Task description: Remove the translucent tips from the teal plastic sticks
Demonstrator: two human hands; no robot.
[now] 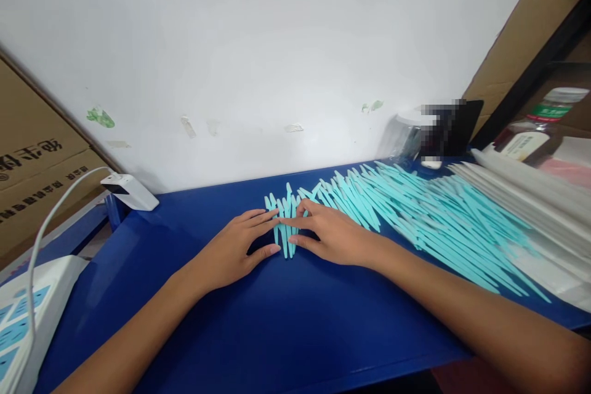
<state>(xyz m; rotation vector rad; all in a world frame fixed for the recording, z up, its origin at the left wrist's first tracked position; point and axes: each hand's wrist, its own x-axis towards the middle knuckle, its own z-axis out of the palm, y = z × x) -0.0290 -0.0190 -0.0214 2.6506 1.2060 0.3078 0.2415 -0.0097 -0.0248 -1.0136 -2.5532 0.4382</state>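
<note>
A small group of slim turquoise plastic sticks [285, 240] lies side by side on the blue tabletop [258, 326]. At its left edge is my left hand [240, 245], with fingers stretched and thumb apart, touching the outer sticks. From the right, my right hand [330, 231] reaches over the same group. Its fingers are spread, with fingertips and thumb resting on or against the sticks, and it partly covers them. The exact kind of stick cannot be made out. A large loose pile of the same turquoise sticks [415, 212] spreads over the table's right side.
A white wall [277, 61] closes off the back. At left are a white device with a cable [133, 191], a power strip [60, 295] and a cardboard box [37, 160]. A clear jar [401, 138], a dark panel [466, 129] and a bottle [526, 141] stand right.
</note>
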